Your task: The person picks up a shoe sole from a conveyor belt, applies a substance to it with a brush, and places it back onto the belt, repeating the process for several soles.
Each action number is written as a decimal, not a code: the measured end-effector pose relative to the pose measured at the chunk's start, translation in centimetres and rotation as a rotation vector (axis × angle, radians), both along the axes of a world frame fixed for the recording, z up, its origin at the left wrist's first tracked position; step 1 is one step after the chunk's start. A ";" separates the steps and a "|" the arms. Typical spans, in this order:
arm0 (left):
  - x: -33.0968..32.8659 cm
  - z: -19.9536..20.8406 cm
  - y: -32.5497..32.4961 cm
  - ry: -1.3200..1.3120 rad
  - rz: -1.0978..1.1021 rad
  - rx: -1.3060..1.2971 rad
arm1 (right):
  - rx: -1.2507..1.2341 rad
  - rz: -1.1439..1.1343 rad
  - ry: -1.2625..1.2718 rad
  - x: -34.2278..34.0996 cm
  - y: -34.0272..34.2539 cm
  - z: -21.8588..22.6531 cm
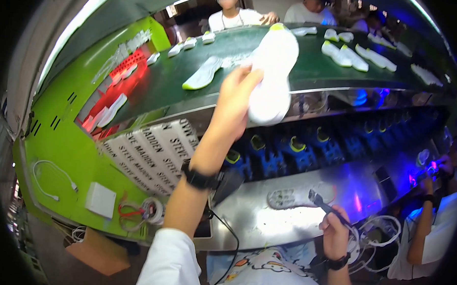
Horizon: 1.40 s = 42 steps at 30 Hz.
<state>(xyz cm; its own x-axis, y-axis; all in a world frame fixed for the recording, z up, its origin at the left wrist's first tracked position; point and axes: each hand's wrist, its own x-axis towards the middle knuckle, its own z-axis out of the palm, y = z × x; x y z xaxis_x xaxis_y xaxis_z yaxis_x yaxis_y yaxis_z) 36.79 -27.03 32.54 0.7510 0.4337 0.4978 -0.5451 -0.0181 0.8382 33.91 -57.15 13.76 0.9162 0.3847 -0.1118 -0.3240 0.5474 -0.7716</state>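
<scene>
My left hand (235, 102) reaches out over the green belt (165, 68), its fingers closed around the edge of a white shoe sole (276, 76). The sole stands nearly upright with a yellow tip at its top. Low at the right, my right hand (334, 232) is closed around the dark handle of a small brush (322, 201), whose bristle end points up and left. Close to the brush, another shoe sole (291, 197), pale with a patterned face, lies flat on the metal worktop (245, 214). A white and yellow sole (203, 74) rests on the belt left of my left hand.
More soles (344, 56) lie along the belt. Blue shoes (299, 150) stand on a shelf beneath it. At left are a red rack (121, 76), a printed white board (154, 157), a white box (101, 199) and a tape roll (154, 210). Co-workers sit opposite and at right.
</scene>
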 end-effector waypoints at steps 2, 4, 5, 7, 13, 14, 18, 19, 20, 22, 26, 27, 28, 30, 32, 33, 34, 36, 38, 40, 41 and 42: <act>-6.0 -6.8 1.5 0.247 -0.294 -0.331 | -0.014 0.038 -0.009 -0.2 0.2 -0.4; -10.4 -14.7 -0.5 0.190 -0.426 -0.615 | -0.051 0.129 -0.042 -1.1 0.9 -0.6; -13.1 -18.2 -1.8 0.202 -0.451 -0.895 | -0.082 0.204 -0.056 -2.3 1.5 -0.5; -16.8 -25.1 -4.4 0.177 -0.483 -1.051 | -0.187 0.514 -0.230 -4.0 3.1 -0.3; -19.1 -29.7 -9.5 0.191 -0.441 -1.292 | -0.238 0.541 -0.203 -3.9 7.7 0.0; -18.9 -29.2 -9.7 0.203 -0.418 -1.326 | -0.264 0.559 -0.193 -3.9 7.8 -0.2; -18.7 -31.5 -9.0 0.135 -0.644 -1.241 | -0.535 0.160 -0.871 -4.9 9.2 -1.9; -18.4 -31.8 -9.0 0.119 -0.600 -1.315 | -0.551 0.134 -1.244 -5.0 9.0 -1.8; -18.2 -31.9 -9.1 0.104 -0.555 -1.389 | -0.499 0.267 -1.262 -5.9 8.7 -1.8; -18.2 -30.8 -9.4 -0.062 -0.638 -1.461 | -0.417 0.492 -1.194 -7.2 8.0 -1.4; -17.5 -29.6 -8.5 0.052 -0.479 -1.397 | -0.511 0.392 -0.707 -5.5 8.4 -0.9; -16.9 -29.0 -9.3 0.215 -0.222 -1.366 | -0.479 0.417 -0.969 -6.2 7.8 -1.2; -16.6 -28.5 -9.1 0.021 -0.414 -1.467 | -0.445 0.507 -1.032 -6.9 7.4 -1.2; -16.4 -27.2 -8.9 -0.202 -0.552 -1.577 | -0.405 0.644 -0.987 -7.7 6.6 -0.3; -16.4 -27.9 -7.9 -0.090 -0.564 -1.437 | -0.415 0.560 -0.920 -6.8 7.0 -0.2; -16.7 -28.1 -7.8 0.017 -0.569 -1.296 | -0.423 0.481 -0.852 -6.5 6.9 0.0; -16.3 -27.2 -7.5 -0.009 -0.654 -1.328 | -0.427 0.594 -0.947 -5.9 6.9 0.2; -16.2 -28.9 -6.1 0.136 -0.701 -1.201 | -0.377 0.761 -0.976 -5.5 6.3 0.5; -16.4 -27.6 -5.7 0.259 -0.650 -1.137 | -0.392 0.811 -0.873 -4.7 5.8 1.6; -15.6 -25.6 -5.5 0.547 -0.552 -0.833 | -0.398 0.688 -0.969 -4.5 6.0 1.4; -15.4 -25.7 -5.4 0.547 -0.561 -0.832 | -0.405 0.681 -0.969 -4.5 5.6 1.4; -15.2 -26.1 -5.2 0.698 -0.645 -0.732 | -0.465 0.770 -1.165 -4.7 5.0 1.6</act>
